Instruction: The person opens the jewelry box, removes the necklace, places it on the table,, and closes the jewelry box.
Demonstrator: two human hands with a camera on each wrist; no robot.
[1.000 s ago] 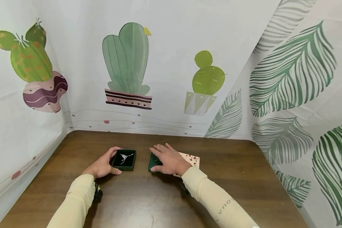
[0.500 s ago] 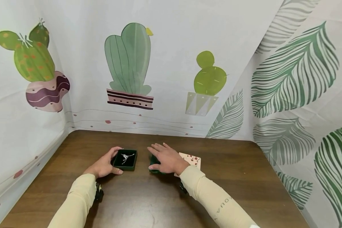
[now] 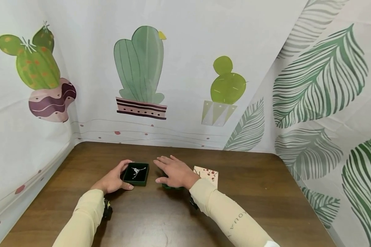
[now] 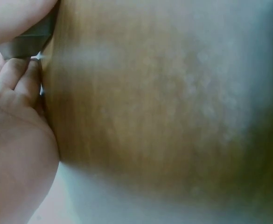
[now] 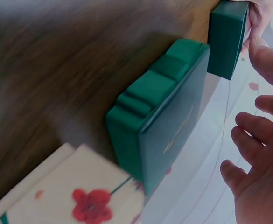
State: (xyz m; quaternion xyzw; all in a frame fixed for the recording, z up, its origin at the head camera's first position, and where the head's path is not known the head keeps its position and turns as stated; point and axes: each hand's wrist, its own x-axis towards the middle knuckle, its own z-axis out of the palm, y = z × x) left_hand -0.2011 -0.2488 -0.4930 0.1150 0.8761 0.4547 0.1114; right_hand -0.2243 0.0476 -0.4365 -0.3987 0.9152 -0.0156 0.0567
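Observation:
My left hand [image 3: 113,178] grips a small dark green jewelry box [image 3: 139,184] by its left side, thumb at the near corner and fingers at the far one. Inside the box, on black lining, lies a silver jewelry piece [image 3: 137,170], branching in shape. My right hand [image 3: 175,173] hovers with fingers extended over the green lid [image 5: 173,135], holding nothing. That lid carries pale lettering on its top and a green ribbon along its side. In the head view the hand hides most of it. The left wrist view shows only the box's edge [image 4: 26,44] between the fingers.
A cream card [image 3: 209,174] with red flowers lies just right of the lid, partly under the right wrist. The brown wooden table [image 3: 160,219] ends at a white cloth backdrop [image 3: 185,68] printed with cacti and leaves.
My right hand has slid left from the lid toward the open box, and more of the card shows. The left hand keeps its hold on the box.

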